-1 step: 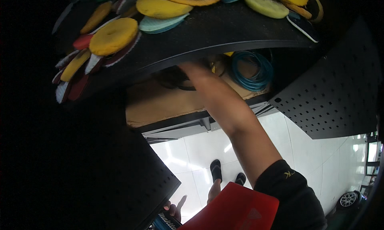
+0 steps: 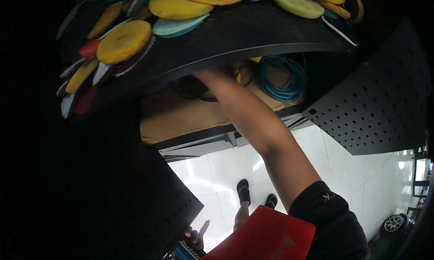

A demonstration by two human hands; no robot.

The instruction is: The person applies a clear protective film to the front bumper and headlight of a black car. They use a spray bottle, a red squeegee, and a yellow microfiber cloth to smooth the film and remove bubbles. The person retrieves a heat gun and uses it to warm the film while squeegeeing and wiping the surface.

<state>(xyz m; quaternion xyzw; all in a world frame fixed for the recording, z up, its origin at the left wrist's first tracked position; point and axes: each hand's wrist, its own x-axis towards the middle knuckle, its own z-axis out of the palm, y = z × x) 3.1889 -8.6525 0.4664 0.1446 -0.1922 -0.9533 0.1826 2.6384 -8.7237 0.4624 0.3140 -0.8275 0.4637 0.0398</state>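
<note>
Reaching under dark shelf [image 2: 253, 31], right hand [image 2: 217, 76] half hidden, fingers' state untellable.

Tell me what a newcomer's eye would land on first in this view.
First, the heap of round yellow, orange and teal foam pads spread along the black top shelf at the upper edge. Next, the person's right forearm reaching under that shelf toward a coiled blue hose on the cardboard-lined lower shelf; the right hand itself is hidden in shadow. At the bottom, the left hand shows beside a flat red case.
</note>
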